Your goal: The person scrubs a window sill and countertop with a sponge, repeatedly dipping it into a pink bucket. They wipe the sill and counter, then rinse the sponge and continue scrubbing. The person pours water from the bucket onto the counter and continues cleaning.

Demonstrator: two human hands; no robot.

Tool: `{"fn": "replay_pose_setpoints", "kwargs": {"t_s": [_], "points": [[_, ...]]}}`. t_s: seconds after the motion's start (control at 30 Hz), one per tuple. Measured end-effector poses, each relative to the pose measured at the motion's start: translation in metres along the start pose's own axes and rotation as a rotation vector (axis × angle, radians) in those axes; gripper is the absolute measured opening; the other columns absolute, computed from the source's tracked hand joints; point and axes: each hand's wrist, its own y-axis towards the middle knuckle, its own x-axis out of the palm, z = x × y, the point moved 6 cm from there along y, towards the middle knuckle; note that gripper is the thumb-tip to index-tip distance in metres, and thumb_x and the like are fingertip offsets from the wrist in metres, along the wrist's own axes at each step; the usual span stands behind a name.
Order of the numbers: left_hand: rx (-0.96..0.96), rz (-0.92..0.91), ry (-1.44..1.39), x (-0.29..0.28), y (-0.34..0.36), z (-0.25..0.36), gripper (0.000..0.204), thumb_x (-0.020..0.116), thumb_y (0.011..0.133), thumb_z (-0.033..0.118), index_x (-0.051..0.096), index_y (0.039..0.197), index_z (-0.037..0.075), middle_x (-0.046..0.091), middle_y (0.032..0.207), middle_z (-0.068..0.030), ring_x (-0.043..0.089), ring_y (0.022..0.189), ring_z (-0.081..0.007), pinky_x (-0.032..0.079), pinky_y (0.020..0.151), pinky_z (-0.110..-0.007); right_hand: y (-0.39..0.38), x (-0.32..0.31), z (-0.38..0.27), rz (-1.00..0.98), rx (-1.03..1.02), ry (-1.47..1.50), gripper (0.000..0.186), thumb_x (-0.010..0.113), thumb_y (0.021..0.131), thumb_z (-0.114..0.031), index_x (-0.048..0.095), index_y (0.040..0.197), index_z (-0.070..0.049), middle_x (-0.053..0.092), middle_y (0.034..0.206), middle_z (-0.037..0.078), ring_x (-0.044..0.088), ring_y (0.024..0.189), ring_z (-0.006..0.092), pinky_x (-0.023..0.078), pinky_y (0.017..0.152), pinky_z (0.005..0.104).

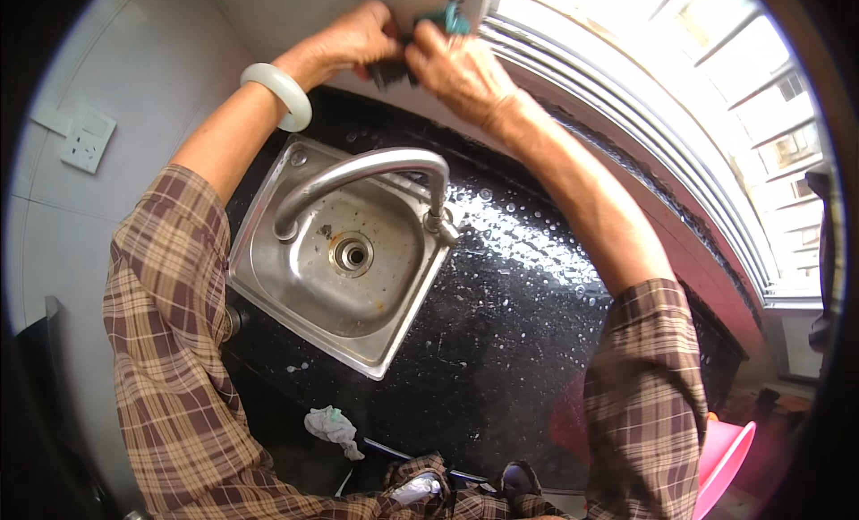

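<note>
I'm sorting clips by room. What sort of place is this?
Most likely a kitchen: a steel sink with a curved tap is set into a wet-looking black counter, near a window.

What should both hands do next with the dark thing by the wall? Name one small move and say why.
Probably bring the dark thing over the sink, if it comes free: the left hand and right hand meet at it, though blur hides their grip, and the sink could catch drips, while the black counter alongside is spattered with drops.
</note>
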Motion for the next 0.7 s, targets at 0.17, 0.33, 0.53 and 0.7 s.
{"fn": "replay_pose_setpoints", "kwargs": {"t_s": [0.17,0.33,0.53,0.7], "points": [[0.007,-0.377,0.525,0.049,-0.011,0.061,0.030,0.080,0.080,0.014,0.069,0.100,-0.005,0.070,0.086,-0.0152,0.070,0.079,-0.0254,0.060,0.067,-0.036,-0.045,0.000,0.003,0.091,0.011,0.024,0.018,0.066,0.083,-0.004,0.063,0.100,0.000,0.060,0.102,0.014,0.067,0.094,0.0280,0.059,0.075,0.0369],[0.376,-0.426,0.831,0.082,-0.035,0.116,0.040,0.082,0.081,0.026,0.070,0.105,-0.003,0.073,0.102,-0.0223,0.072,0.099,-0.0369,0.058,0.085,-0.043,-0.088,0.003,0.011,-0.018,0.092,-0.014,0.017,0.063,0.084,-0.004,0.064,0.101,0.001,0.061,0.098,0.016,0.066,0.096,0.0296,0.059,0.078,0.0390],[0.450,-0.314,0.863,0.157,-0.102,0.128,0.041,0.087,0.079,0.034,0.074,0.102,0.003,0.069,0.105,-0.0226,0.068,0.107,-0.0401,0.057,0.092,-0.049,-0.151,-0.045,0.024,-0.123,0.196,0.001,0.014,0.067,0.081,-0.009,0.063,0.092,-0.001,0.060,0.096,0.013,0.064,0.096,0.0284,0.058,0.078,0.0374],[0.423,0.270,0.885,0.151,-0.090,0.133,0.079,0.088,0.075,0.024,0.048,0.125,-0.022,0.056,0.118,-0.0282,0.060,0.105,-0.0413,0.053,0.097,-0.049,-0.128,-0.076,0.038,0.163,0.205,0.294,0.025,0.065,0.083,-0.004,0.063,0.108,-0.003,0.061,0.104,0.014,0.064,0.098,0.0355,0.056,0.081,0.0431]]}}
